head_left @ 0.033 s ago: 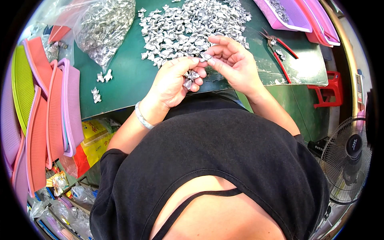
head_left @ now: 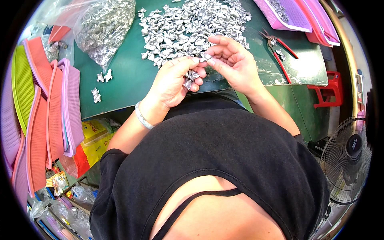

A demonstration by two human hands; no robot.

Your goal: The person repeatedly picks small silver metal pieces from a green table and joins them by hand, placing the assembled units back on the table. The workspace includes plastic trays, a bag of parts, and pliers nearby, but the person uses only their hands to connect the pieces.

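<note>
We see a small silver metal piece [head_left: 206, 57] pinched between the fingertips of both hands, just this side of the big pile of silver pieces [head_left: 192, 24]. Nothing appears changed from the earlier view, so we judge the same piece is under work. Too small to tell its long axis or which way it points. Left hand [head_left: 173, 82]: fingers curled shut on a cluster of pieces [head_left: 190, 78]. Right hand [head_left: 232, 60]: fingers together on the single piece. Right of the pile, red-handled pliers [head_left: 280, 50] lie on the green tabletop [head_left: 124, 84].
</note>
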